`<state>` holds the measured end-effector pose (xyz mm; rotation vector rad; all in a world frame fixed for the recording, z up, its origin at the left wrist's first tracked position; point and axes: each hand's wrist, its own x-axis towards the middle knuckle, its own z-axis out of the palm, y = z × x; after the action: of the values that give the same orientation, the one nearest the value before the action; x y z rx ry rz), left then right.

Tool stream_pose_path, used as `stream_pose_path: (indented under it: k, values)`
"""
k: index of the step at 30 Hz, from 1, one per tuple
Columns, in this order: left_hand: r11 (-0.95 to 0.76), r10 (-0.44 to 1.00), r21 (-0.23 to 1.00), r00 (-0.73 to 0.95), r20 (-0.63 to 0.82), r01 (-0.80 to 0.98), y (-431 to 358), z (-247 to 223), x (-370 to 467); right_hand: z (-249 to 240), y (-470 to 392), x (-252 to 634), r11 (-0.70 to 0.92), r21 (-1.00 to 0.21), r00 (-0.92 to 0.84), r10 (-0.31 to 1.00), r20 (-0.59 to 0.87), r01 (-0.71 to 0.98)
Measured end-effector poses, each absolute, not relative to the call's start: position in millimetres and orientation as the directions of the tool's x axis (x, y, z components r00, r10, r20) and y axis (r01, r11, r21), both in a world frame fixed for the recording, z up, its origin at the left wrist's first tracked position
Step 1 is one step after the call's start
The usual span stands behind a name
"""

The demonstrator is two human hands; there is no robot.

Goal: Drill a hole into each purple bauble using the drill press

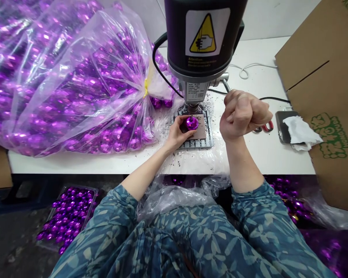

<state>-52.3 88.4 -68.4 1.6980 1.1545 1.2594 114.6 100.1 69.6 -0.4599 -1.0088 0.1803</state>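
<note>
Fingers of my left hand (182,133) grasp a shiny purple ball (191,123) on the flat board (201,133) at the drill press (204,38) base, the bit meeting or nearly meeting its top. My right hand (244,115) is clenched near the press's lever; I cannot tell whether it grips it. On the desk (127,164), a tied bag of purple balls (84,77) lies left, a cardboard box (327,88) right.
</note>
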Motion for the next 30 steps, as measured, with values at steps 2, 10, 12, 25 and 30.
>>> stream_pose_path:
  k: [2, 10, 12, 25, 30]
  values:
    - [-0.331, 0.943, 0.912, 0.124, 0.31, 0.241, 88.3, -67.1, -51.8, 87.5, 99.3, 110.6, 0.893, -0.449, 0.562, 0.353, 0.748, 0.037]
    - [-0.297, 0.946, 0.883, -0.016, 0.325, 0.363, 59.3, -33.2, -52.2, 163.5, 128.6, 109.3, 0.791, -0.577, 0.547, 0.581, 0.602, -0.204]
    - [-0.28, 0.96, 0.856, 0.098, 0.264, 0.435, 30.2, -13.8, -61.6, 166.4, 130.1, 110.2, 0.739, -0.619, 0.527, 0.65, 0.547, -0.268]
    - [-0.348, 0.933, 0.697, 0.156, 0.325, 0.627, 74.6, -11.1, -126.1, 159.3, 131.5, 108.9, 0.83, -0.486, 0.551, 0.55, 0.627, -0.275]
    - [-0.301, 0.928, 0.65, 0.058, 0.368, 0.698, 181.3, -25.8, -119.9, 157.3, 130.1, 110.8, 0.856, -0.405, 0.552, 0.516, 0.655, -0.32]
